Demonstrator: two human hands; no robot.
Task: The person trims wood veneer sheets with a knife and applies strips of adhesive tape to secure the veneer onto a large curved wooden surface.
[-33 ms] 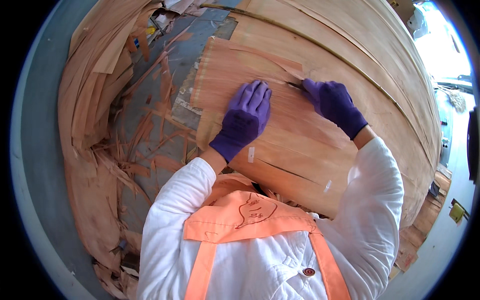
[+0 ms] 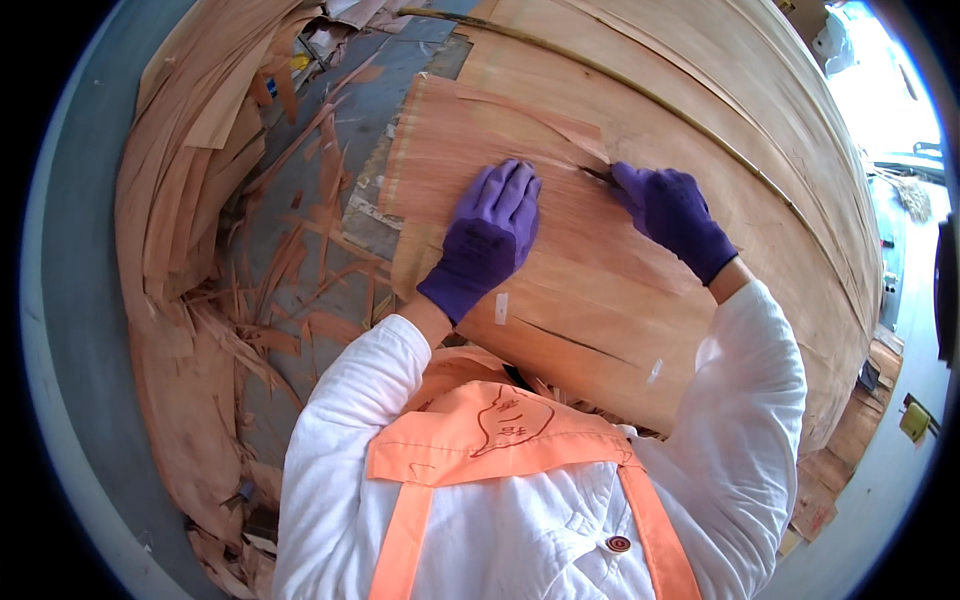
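My left hand [image 2: 488, 230], in a purple glove, lies flat on a reddish wood veneer piece [image 2: 575, 225], fingers stretched out and close together. To its right, my purple-gloved right hand [image 2: 672, 212] is closed around a small knife [image 2: 596, 174]. Its handle is hidden in the fist; the dark blade points left and touches the reddish piece by a split edge. Beneath lies a larger, paler veneer sheet [image 2: 770, 290]. Near its front edge are a short tape strip [image 2: 501, 308] and a dark, narrow crack [image 2: 570, 340].
A long thin rod [image 2: 660, 88] runs across the pale sheet beyond my hands. At left, torn veneer strips [image 2: 285, 265] litter a grey surface [image 2: 265, 215], beside a tall heap of veneer scraps [image 2: 180, 230]. A broom head [image 2: 914, 202] shows at far right.
My right hand and the knife have shifted slightly to the right and down. My left hand has barely moved, still flat on the veneer.
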